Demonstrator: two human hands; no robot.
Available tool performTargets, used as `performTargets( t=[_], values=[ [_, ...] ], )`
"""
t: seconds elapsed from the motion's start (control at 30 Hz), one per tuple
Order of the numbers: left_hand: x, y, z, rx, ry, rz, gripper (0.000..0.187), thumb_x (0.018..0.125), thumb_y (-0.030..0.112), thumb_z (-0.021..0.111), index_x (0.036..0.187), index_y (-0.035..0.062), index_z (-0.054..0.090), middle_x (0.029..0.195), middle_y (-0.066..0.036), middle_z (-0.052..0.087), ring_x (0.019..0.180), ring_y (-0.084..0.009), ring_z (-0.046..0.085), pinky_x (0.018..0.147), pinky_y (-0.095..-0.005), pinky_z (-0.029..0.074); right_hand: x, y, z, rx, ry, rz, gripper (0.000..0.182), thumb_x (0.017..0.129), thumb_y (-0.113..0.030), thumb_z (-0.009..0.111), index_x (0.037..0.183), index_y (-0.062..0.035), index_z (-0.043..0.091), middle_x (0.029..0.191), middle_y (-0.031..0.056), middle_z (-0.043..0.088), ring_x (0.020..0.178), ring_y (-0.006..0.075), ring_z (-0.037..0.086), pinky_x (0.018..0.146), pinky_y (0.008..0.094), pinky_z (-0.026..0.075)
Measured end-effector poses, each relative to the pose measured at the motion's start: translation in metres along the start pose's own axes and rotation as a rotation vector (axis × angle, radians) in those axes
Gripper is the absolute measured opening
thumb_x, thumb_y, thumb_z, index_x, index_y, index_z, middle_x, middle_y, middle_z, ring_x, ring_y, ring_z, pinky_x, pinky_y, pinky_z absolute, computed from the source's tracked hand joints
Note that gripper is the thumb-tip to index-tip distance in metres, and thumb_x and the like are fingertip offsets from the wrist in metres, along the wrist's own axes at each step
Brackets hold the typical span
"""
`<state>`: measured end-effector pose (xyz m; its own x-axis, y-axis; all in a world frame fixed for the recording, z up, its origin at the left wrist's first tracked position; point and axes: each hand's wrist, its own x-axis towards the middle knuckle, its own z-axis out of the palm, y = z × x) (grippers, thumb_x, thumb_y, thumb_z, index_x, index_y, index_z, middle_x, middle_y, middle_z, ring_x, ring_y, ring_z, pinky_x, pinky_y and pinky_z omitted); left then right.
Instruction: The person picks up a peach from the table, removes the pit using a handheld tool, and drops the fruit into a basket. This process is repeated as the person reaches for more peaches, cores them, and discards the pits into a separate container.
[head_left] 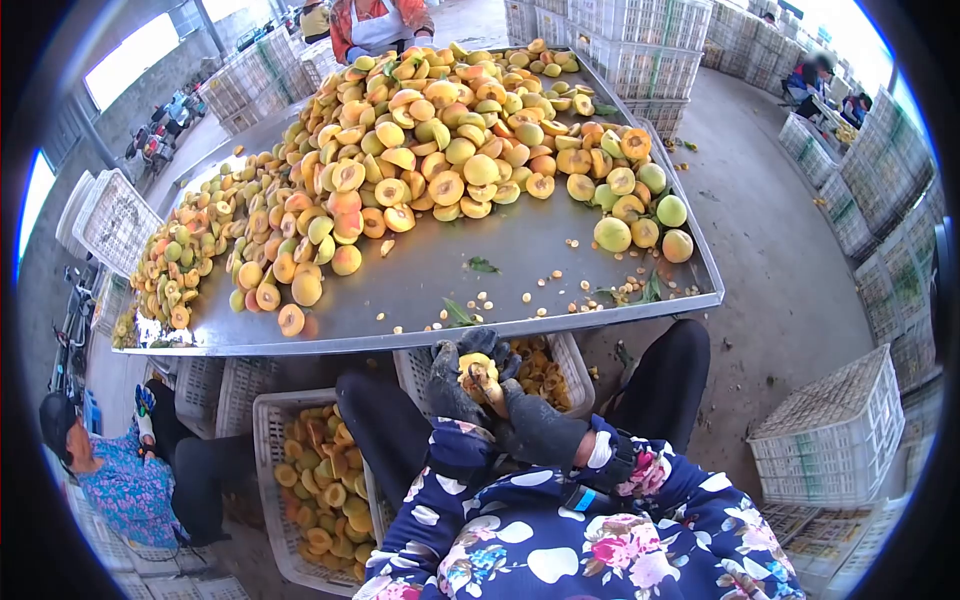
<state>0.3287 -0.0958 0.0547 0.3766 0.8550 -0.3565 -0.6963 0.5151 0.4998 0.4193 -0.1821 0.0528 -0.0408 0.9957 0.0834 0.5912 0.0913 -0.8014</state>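
Observation:
My gloved left hand (452, 384) is closed around a yellow peach half (474, 370), held cut side up above my lap and just below the table's near edge. From the right, my gloved right hand (545, 428) is closed on a short tan tool (491, 389), whose tip reaches the peach flesh. Most of the tool is hidden in the fingers. Beneath the hands, a white plastic crate (577, 372) between my knees holds cut peach pieces (540, 368).
A metal table (420, 285) carries a big heap of peaches (400, 150), mostly halved, with loose pits (527, 297) and leaves. At my left stands a crate (262, 440) of halves; a person (130, 480) sits beyond it. Another person (375, 25) is across the table. Stacked crates (640, 50) surround the area.

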Motion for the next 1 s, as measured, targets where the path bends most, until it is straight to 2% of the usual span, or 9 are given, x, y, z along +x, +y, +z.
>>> performTargets(
  t=[0.1,0.2,0.23,0.4,0.5,0.6,0.73,0.9,1.0],
  values=[
    [0.015,0.002,-0.029,-0.006,-0.174,-0.090,0.036,0.090,0.031,0.036,0.100,0.0010,0.053,0.094,-0.016,0.059,0.081,-0.0307,0.059,0.075,-0.0473,0.049,0.001,0.008,0.000,-0.098,-0.036,-0.143,0.041,0.077,-0.012,0.054,0.106,0.0122,0.039,0.060,0.0201,0.053,0.049,0.0312,0.053,0.042,0.0383,0.037],
    [0.022,0.009,-0.040,0.136,-0.225,-0.196,0.031,0.087,0.025,0.046,0.100,-0.0025,0.052,0.098,-0.015,0.057,0.085,-0.0239,0.058,0.077,-0.0368,0.049,0.004,0.009,-0.001,0.011,-0.121,-0.031,0.039,0.077,-0.013,0.055,0.104,0.0113,0.040,0.060,0.0204,0.053,0.050,0.0314,0.054,0.042,0.0377,0.037],
    [0.023,0.011,-0.043,0.307,-0.388,-0.153,0.031,0.088,0.026,0.043,0.100,-0.0019,0.052,0.097,-0.016,0.058,0.084,-0.0270,0.059,0.073,-0.0406,0.051,0.004,0.009,0.000,-0.014,-0.131,-0.025,0.038,0.077,-0.012,0.055,0.103,0.0106,0.040,0.061,0.0204,0.052,0.049,0.0311,0.054,0.042,0.0377,0.038],
    [0.015,0.009,-0.028,0.282,-0.132,-0.082,0.033,0.089,0.026,0.039,0.104,-0.0010,0.051,0.093,-0.016,0.059,0.080,-0.0301,0.060,0.068,-0.0435,0.052,0.005,0.028,0.013,0.043,-0.154,-0.051,0.028,0.082,-0.014,0.053,0.100,0.0040,0.043,0.069,0.0183,0.055,0.059,0.0305,0.057,0.050,0.0361,0.044],
    [0.026,0.007,-0.041,0.168,-0.176,-0.074,0.034,0.089,0.027,0.039,0.106,-0.0004,0.051,0.091,-0.016,0.060,0.079,-0.0299,0.060,0.069,-0.0428,0.052,0.020,-0.010,-0.017,0.566,-0.408,0.420,0.022,0.083,-0.014,0.052,0.098,0.0000,0.043,0.068,0.0126,0.054,0.057,0.0233,0.056,0.048,0.0332,0.042],
    [0.029,0.007,-0.050,0.149,-0.189,-0.173,0.036,0.089,0.030,0.040,0.105,0.0000,0.053,0.092,-0.015,0.060,0.080,-0.0293,0.060,0.071,-0.0425,0.052,0.023,-0.004,-0.015,0.689,-0.520,0.514,0.027,0.085,-0.014,0.050,0.105,-0.0018,0.038,0.070,0.0088,0.052,0.043,0.0143,0.051,0.032,0.0260,0.038],
    [0.038,0.004,-0.062,0.152,-0.100,-0.292,0.038,0.089,0.029,0.039,0.105,-0.0036,0.052,0.096,-0.019,0.059,0.082,-0.0320,0.060,0.070,-0.0441,0.051,0.023,0.011,0.003,0.420,-0.450,0.419,0.023,0.084,-0.013,0.050,0.101,-0.0035,0.039,0.066,0.0069,0.050,0.040,0.0142,0.048,0.031,0.0249,0.036],
    [0.040,0.002,-0.070,0.330,-0.329,-0.032,0.034,0.089,0.027,0.040,0.101,-0.0007,0.054,0.094,-0.014,0.061,0.080,-0.0254,0.061,0.072,-0.0374,0.052,0.032,0.004,-0.011,0.918,-0.559,0.651,0.016,0.083,-0.012,0.052,0.096,-0.0081,0.043,0.065,0.0046,0.050,0.042,0.0132,0.046,0.034,0.0247,0.034],
    [0.058,-0.006,-0.100,0.803,-0.277,0.255,0.032,0.090,0.028,0.040,0.100,0.0021,0.055,0.094,-0.011,0.062,0.081,-0.0219,0.061,0.073,-0.0338,0.052,0.036,0.015,-0.007,1.038,-0.631,0.657,0.014,0.084,-0.012,0.050,0.096,-0.0077,0.044,0.066,0.0052,0.050,0.042,0.0134,0.046,0.033,0.0250,0.034]
  ],
)
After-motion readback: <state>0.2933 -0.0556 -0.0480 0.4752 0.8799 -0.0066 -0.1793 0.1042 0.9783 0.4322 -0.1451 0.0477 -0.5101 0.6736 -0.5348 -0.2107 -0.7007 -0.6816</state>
